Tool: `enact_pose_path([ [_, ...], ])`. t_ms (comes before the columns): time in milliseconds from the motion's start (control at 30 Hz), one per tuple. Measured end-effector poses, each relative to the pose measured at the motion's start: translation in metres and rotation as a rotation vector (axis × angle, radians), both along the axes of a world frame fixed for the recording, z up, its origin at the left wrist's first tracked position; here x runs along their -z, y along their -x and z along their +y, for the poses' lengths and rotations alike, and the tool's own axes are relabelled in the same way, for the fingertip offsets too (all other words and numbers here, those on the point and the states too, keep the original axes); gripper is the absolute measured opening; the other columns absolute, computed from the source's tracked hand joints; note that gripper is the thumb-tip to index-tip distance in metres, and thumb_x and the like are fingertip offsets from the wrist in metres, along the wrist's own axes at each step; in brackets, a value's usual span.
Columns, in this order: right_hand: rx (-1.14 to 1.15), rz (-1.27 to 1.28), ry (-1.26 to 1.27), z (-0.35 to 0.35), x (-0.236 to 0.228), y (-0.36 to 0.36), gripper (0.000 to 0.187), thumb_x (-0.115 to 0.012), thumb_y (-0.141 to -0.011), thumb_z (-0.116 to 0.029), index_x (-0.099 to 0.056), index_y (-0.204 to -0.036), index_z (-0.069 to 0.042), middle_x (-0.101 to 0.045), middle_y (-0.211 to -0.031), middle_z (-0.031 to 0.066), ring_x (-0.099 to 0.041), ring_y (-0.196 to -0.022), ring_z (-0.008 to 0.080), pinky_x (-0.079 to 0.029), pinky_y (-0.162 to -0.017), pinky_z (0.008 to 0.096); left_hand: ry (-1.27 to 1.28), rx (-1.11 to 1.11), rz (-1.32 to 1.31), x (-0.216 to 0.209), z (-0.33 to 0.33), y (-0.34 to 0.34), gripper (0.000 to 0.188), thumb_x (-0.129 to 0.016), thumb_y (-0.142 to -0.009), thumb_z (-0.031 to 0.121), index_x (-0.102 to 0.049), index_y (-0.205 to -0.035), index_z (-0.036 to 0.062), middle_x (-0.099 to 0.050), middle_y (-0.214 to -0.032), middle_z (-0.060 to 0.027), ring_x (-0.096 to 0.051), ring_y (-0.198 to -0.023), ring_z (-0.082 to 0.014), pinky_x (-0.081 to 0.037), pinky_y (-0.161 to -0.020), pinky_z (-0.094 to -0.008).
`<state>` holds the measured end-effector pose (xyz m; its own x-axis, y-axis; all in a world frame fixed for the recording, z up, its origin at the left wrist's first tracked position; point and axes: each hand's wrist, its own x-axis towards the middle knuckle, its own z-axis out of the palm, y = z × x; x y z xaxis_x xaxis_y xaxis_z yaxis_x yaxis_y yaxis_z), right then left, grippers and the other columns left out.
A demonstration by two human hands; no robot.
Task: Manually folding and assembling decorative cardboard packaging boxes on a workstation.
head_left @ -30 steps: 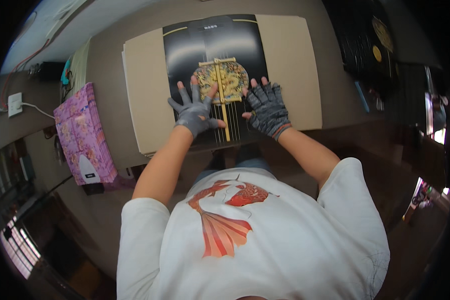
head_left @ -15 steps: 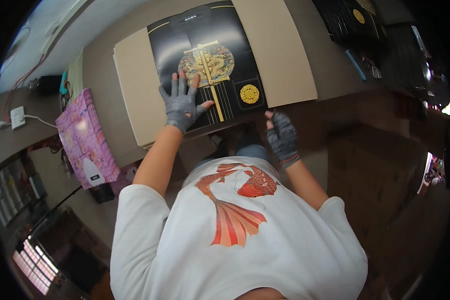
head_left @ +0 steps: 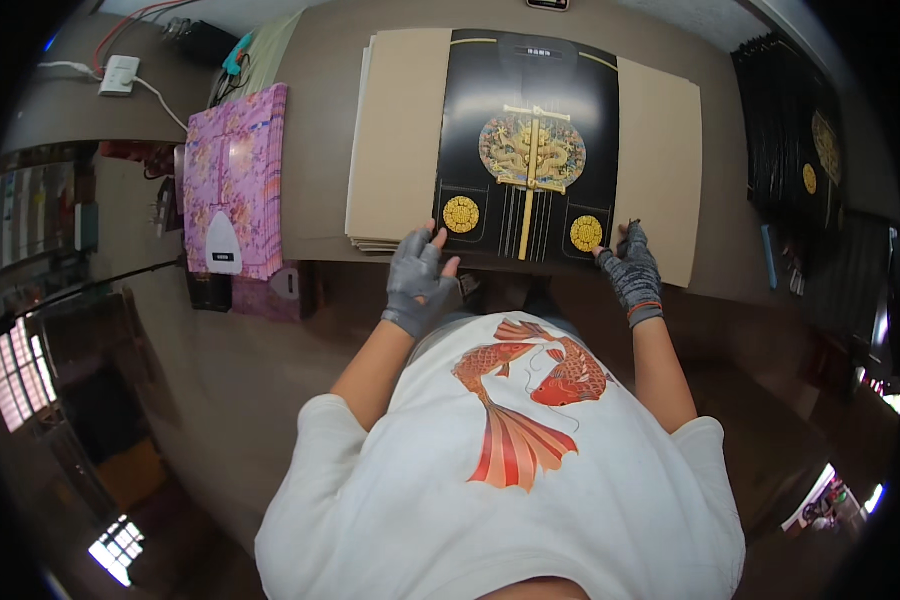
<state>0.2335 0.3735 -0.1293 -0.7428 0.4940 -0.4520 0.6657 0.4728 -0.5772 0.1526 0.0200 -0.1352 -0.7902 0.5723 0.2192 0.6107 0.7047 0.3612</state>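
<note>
A glossy black printed sheet (head_left: pixel 470 120), with a gold dragon roundel and two gold medallions, lies over a stack of brown cardboard sheets (head_left: pixel 660 130). My left hand (head_left: pixel 417 280), in a grey fingerless glove, is at the black sheet's near left corner, fingers extended and apart, holding nothing. At the near right corner is my right hand (head_left: pixel 634 272), in a dark grey glove. Its fingers are curled, with the thumb by the sheet's edge. A tiny dark tip shows beyond those fingers; I cannot make out what it belongs to.
A stack of purple floral packaging (head_left: pixel 235 165) lies at the table's left end, next to a white power socket (head_left: pixel 120 76) with cables. Several black printed pieces (head_left: pixel 790 140) are stacked at the right, with a blue strip (head_left: pixel 769 256) near them.
My left hand has come off the middle of the black sheet to its near left corner. My right hand has moved up to the near right corner. The view has turned and shifted.
</note>
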Motion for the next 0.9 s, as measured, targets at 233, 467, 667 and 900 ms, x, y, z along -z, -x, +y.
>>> enact_pose_path([
  [233, 0.132, 0.215, 0.582, 0.007, 0.005, -0.004, 0.058, -0.074, -0.085, -0.026, -0.053, -0.13, 0.004, -0.066, -0.109, 0.0099, -0.064, -0.092, 0.0176, -0.054, -0.08, 0.0318, -0.455, -0.437, -0.661, 0.017, 0.002, 0.046, 0.04, -0.073, -0.085, 0.029, -0.064, -0.107, -0.0038, -0.064, -0.087, -0.0103, -0.062, -0.084, -0.0238, -0.05, -0.075, -0.035],
  [467, 0.733, 0.472, 1.305, 0.016, 0.027, -0.051, 0.029, -0.066, -0.094, -0.023, -0.06, -0.113, -0.002, -0.068, -0.098, 0.0114, -0.07, -0.089, 0.0273, -0.059, -0.069, 0.0417, -0.595, -0.247, -1.422, 0.006, 0.082, 0.03, 0.03, -0.069, -0.089, 0.034, -0.063, -0.084, 0.0048, -0.059, -0.069, -0.0015, -0.051, -0.059, -0.0088, -0.042, -0.055, -0.025],
  [667, 0.695, 0.431, 0.772, 0.046, -0.022, -0.045, 0.029, -0.064, -0.095, -0.029, -0.061, -0.094, 0.0, -0.063, -0.073, 0.0095, -0.065, -0.049, 0.021, -0.047, -0.034, 0.0288, -0.54, -0.099, -1.578, -0.023, 0.153, 0.009, 0.033, -0.066, -0.091, 0.035, -0.064, -0.099, 0.0033, -0.067, -0.082, -0.006, -0.06, -0.071, -0.0108, -0.047, -0.062, -0.0241],
  [900, 0.845, 0.845, 0.497, 0.234, -0.097, -0.048, 0.023, -0.066, -0.094, -0.03, -0.061, -0.099, -0.008, -0.06, -0.068, 0.0034, -0.061, -0.049, 0.0157, -0.048, -0.039, 0.0272, -0.501, -0.211, -1.469, -0.032, 0.142, 0.024, 0.044, -0.062, -0.094, 0.033, -0.06, -0.125, 0.0012, -0.069, -0.104, -0.0122, -0.066, -0.087, -0.0164, -0.053, -0.079, -0.0299],
])
